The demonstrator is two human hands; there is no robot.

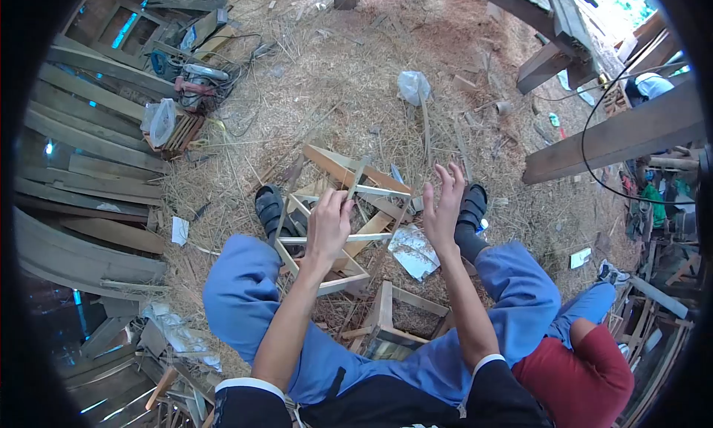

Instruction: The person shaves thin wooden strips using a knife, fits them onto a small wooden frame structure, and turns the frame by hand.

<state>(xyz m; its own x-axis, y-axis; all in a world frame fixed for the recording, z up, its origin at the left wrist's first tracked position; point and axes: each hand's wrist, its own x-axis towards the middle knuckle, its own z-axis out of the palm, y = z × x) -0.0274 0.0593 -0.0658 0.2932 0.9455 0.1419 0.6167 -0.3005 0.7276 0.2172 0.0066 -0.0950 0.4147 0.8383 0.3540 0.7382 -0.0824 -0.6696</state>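
Fingers curled, my left hand (329, 224) is closed on what looks like a thin wooden strip (358, 175) rising beyond the fingertips. Below it is a small frame of pale wooden slats (338, 285), lying between my feet. A wider plank (327, 161) lies at the frame's far side. My right hand (443, 205) is raised to the right of the frame, fingers spread, with nothing in it. A dusty white sheet (414, 253) lies on the ground between my hands. Nearer my lap stands another wooden frame (384, 313), partly hidden by my legs.
Straw and shavings cover the ground. At the left are a power tool (199, 86) with cables, stacked boards (89, 183) and a plastic bag (160, 122). Another bag (414, 86) lies ahead. Thick beams (616, 131) stand at the right. A person in a red shirt (579, 376) sits close at my right.
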